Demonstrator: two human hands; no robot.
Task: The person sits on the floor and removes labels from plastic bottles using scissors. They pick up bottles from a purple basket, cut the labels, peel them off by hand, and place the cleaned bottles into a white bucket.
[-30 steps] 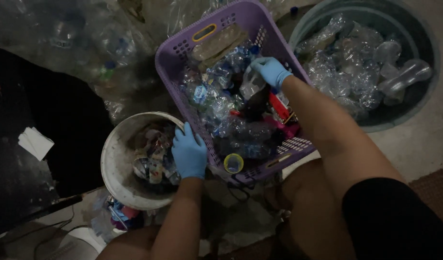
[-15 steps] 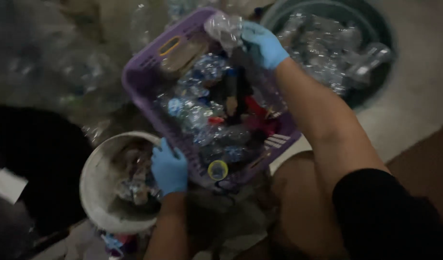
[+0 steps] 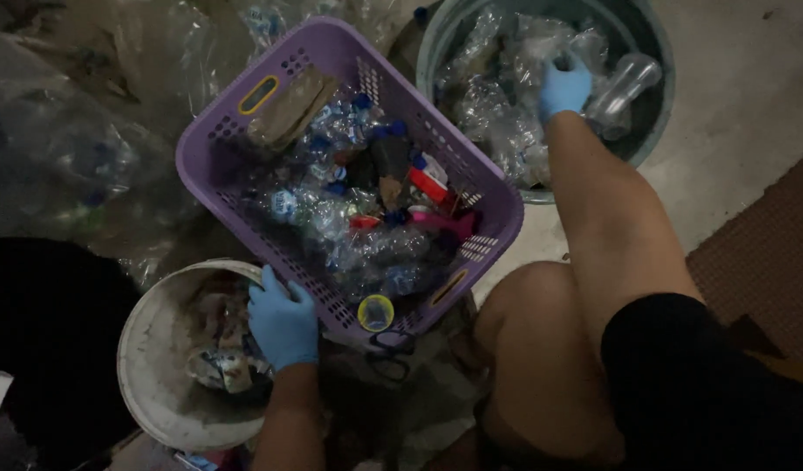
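Left hand (image 3: 282, 321) in a blue glove, fingers spread, resting over the white bucket (image 3: 148, 384) of crumpled scraps, touching the near corner of the purple basket (image 3: 211, 131). Right hand (image 3: 564, 85), also gloved, reaching into the round green tub (image 3: 654, 113), fingers curled down among crushed clear bottles (image 3: 497, 122); cannot tell whether gripping 1 or just pressing. Basket between the 2 containers, filled with clear plastic bottles, blue caps and red scraps. Clear plastic bags (image 3: 61, 166) heaped on the floor to the left.

We see a pale floor (image 3: 741, 131) carrying a purple basket (image 3: 209, 148), a white bucket (image 3: 148, 366), a green tub (image 3: 654, 96), with a brown mat (image 3: 759, 262) at its right edge.
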